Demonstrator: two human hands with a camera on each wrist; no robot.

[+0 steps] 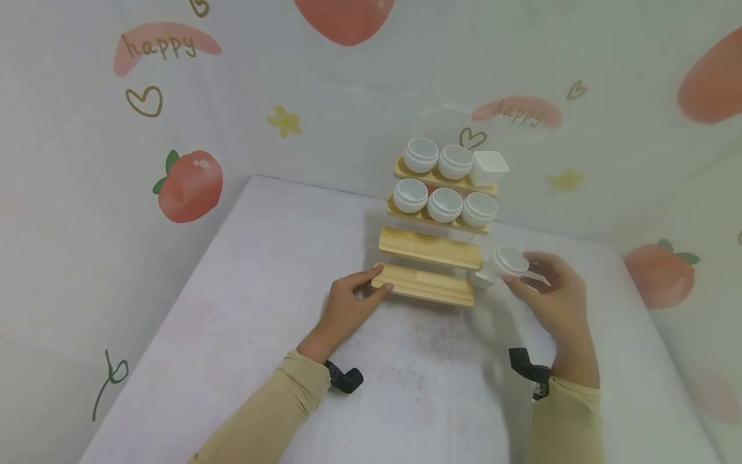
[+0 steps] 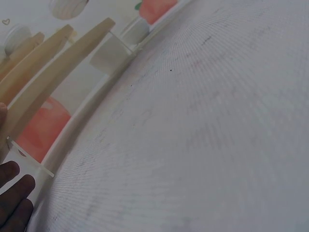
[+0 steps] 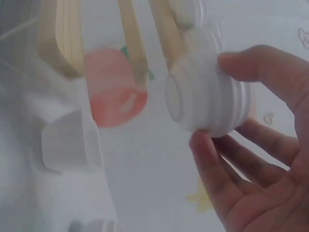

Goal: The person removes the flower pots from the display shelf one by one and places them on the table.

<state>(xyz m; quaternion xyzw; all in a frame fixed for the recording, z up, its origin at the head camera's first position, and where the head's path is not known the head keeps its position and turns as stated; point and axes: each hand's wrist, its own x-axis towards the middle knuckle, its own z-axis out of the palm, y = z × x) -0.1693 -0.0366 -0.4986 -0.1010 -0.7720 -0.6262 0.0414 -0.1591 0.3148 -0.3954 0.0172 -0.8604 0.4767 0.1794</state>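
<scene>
My right hand (image 1: pixel 559 293) holds a round white bowl (image 1: pixel 510 261) by its rim, just off the right end of a tiered wooden rack. In the right wrist view, thumb and fingers pinch the ribbed bowl (image 3: pixel 212 96), tilted with its foot towards the shelves. My left hand (image 1: pixel 348 303) grips the left end of the lowest wooden shelf (image 1: pixel 426 287) between thumb and forefinger. Directly above it, another bare shelf (image 1: pixel 429 248) shows. Higher up, one shelf carries three round bowls (image 1: pixel 445 205); the top one has two round bowls (image 1: pixel 422 154) and a square bowl (image 1: pixel 489 169).
A square white bowl (image 3: pixel 70 142) stands on the table beside the rack's right end, below my right hand. Clear supports (image 2: pixel 29 157) hold the shelves up. A white backdrop (image 1: pixel 359 96) with printed fruit rises behind the pale table (image 1: pixel 261 270).
</scene>
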